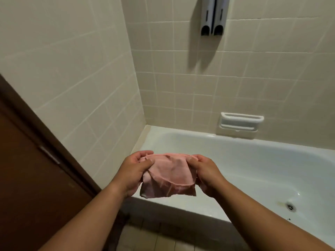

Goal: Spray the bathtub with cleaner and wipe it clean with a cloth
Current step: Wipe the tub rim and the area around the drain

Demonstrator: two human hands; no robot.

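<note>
Left hand (134,171): grips the left end of the pink cloth (168,176). The thumb is pressed down on the front and the fingers are curled round behind the top edge, so it's a proper pinch and not a flat palm.
Right hand (204,174): pretty much a mirror of the left. The thumb is on the front near the top right corner and the fingers are tucked round the back of the fabric. How far they spread back there, can't tell, the cloth hides them.
Cloth: bunched and creased, stretched between the two hands with its lower edge hanging loose. It's held up over the near rim at the left end of the bathtub (253,160).
Bathtub: white and glossy, with a drain (290,206) at lower right and a yellowish stain just beside it.
Wall stuff: a white soap dish (241,124) is set into the tiles (72,69) just above the far rim, and a grey two-chamber dispenser (213,17) hangs higher up.
Writing: the dispenser front is too dim and blurry to read anything off it.
Left side: a dark brown door (36,178).
</note>
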